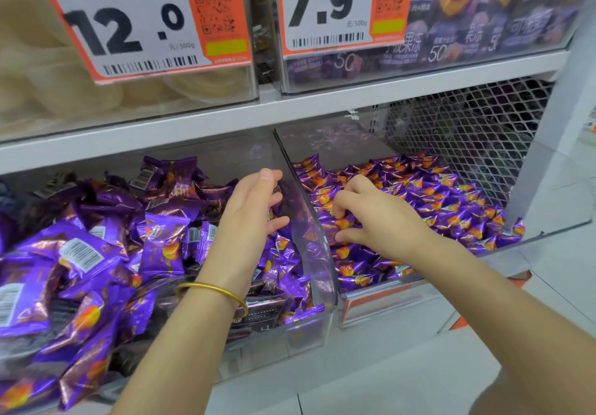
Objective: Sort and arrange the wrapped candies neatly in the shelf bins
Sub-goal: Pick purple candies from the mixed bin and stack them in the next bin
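Wrapped candies [435, 198]: likely light, slippery crinkled foil, best pinched at a wrapper end. Small ones fill the right bin [364, 305], under and beyond the right hand [380, 218], fingers curled into the pile; can't tell if gripping. Left hand [248, 218] fingers spread, empty, over the left bin [290, 340] of larger packs [80, 253].

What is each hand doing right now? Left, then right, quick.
Left hand: open, fingers loosely spread over the large candies, holding nothing visible.
Right hand: fingers curled into the small candies; whether it grips one cannot be told.
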Motion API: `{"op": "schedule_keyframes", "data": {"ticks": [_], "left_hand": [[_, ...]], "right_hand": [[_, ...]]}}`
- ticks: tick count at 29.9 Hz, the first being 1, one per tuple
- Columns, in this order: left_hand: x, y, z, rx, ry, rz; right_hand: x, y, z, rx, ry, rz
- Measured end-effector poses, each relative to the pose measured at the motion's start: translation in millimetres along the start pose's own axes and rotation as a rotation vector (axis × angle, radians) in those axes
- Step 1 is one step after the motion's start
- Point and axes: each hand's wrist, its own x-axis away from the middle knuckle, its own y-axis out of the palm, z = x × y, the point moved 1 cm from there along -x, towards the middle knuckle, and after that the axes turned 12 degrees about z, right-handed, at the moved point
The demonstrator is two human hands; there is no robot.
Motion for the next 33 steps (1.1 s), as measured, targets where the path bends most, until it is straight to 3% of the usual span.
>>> {"op": "schedule_keyframes", "data": {"ticks": [12, 15, 22, 33], "left_hand": [[-4, -14, 4, -0.062, 0.0, 0.017], [-6, -27, 6, -0.216, 0.045, -0.091], [4, -34, -2, -0.754, 0.092, -0.553], [-1, -37, -10, -0.932, 0.151, -0.586]], "right_hand": [[4, -7, -2, 0.028, -0.026, -0.02], [5, -10, -2, 0.062, -0.032, -0.012], [-2, -5, -4, 0.005, -0.005, 0.062], [-1, -2, -2, -0.027, -0.008, -0.002]]}}
